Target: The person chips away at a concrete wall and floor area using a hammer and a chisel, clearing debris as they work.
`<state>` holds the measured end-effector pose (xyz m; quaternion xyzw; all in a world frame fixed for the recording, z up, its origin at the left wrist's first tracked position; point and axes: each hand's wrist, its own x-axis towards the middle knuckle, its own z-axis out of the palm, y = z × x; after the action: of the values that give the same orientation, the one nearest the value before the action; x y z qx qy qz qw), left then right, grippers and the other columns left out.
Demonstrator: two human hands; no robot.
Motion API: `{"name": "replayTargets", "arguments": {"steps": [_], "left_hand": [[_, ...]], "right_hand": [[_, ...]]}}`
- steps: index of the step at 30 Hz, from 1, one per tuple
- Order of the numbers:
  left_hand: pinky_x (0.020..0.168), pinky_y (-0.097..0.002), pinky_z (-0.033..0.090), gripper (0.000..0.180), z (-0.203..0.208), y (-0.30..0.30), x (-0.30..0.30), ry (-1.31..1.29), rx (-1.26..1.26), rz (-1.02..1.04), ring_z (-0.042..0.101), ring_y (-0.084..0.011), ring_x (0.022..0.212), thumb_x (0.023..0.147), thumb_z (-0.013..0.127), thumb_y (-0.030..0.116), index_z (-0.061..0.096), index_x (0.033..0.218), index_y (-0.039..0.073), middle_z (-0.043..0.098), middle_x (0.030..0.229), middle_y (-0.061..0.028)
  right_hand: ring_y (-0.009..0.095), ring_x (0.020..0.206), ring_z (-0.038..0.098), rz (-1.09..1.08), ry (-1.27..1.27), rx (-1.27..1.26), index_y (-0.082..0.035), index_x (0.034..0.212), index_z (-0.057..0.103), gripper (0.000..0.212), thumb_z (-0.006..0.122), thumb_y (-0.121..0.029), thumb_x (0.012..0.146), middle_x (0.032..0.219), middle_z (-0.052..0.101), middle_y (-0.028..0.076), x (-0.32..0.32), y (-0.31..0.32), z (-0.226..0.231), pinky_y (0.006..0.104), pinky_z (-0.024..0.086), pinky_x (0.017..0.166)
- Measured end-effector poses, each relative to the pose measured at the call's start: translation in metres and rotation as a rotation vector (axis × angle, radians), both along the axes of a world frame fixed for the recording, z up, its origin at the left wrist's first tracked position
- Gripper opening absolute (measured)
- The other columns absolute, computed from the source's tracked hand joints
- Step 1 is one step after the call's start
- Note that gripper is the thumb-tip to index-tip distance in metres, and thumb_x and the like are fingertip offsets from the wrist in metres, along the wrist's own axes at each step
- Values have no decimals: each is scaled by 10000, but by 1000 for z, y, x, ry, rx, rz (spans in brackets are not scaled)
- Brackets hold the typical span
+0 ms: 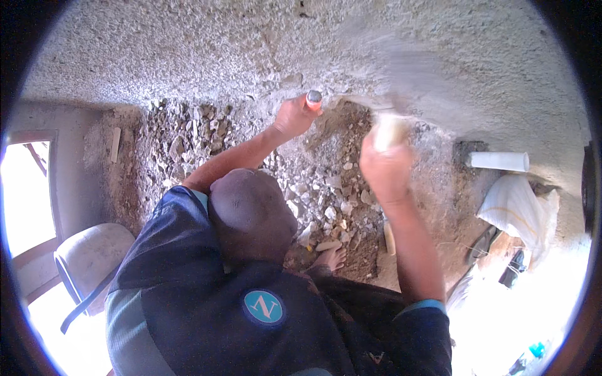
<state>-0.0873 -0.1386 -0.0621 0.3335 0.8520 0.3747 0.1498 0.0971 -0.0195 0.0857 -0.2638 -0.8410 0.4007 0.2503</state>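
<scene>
Rough grey plaster wall (188, 44) fills the far side of the room, curving across the whole upper view; a ragged patch is hacked out of it low down, showing brown earth behind. Below that, broken rubble (313, 188) of pale stone and mortar lies heaped over the dirt floor, thickest at the foot of the wall and spreading left toward a bright doorway (25, 194). A person in a dark blue shirt (207, 294) crouches near the middle, head bent toward the wall, one bare foot (331, 257) planted among the stones. A grey plastic chair (91, 257) stands to the near left; a white sack (517, 210) slumps at the right, with a short white pipe (500, 161) jutting from the wall just above it.

Left hand (295, 116) is raised against the wall at the edge of the hacked patch; its fingers are curled tightly round a chisel (313, 97), whose rounded metal head shows just above the fist; the blade end is hidden. Right hand (384, 164) is lifted a little to the right and apart from the chisel; its fingers are wrapped fully round the pale wooden handle of a hammer (390, 128), which rises toward the wall; the hammer's head is smeared by blur, so I cannot tell its shape or whether it touches the wall.
</scene>
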Motion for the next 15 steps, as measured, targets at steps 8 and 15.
{"name": "replayTargets", "arguments": {"steps": [8, 15], "left_hand": [[664, -437, 516, 337, 0, -21, -11, 84, 31, 23, 653, -377, 814, 814, 693, 310, 590, 960, 24, 657, 805, -190], [670, -410, 528, 294, 6, -15, -9, 267, -5, -72, 670, -351, 812, 818, 697, 268, 609, 962, 28, 672, 844, -183]], "right_hand": [[337, 728, 665, 39, -217, 173, -20, 960, 585, 206, 632, -86, 771, 809, 659, 197, -16, 7, 89, 389, 536, 646], [343, 792, 684, 111, -829, 165, 4, 1083, 556, 335, 635, -63, 764, 881, 669, 214, 3, 5, -2, 427, 547, 722]]}}
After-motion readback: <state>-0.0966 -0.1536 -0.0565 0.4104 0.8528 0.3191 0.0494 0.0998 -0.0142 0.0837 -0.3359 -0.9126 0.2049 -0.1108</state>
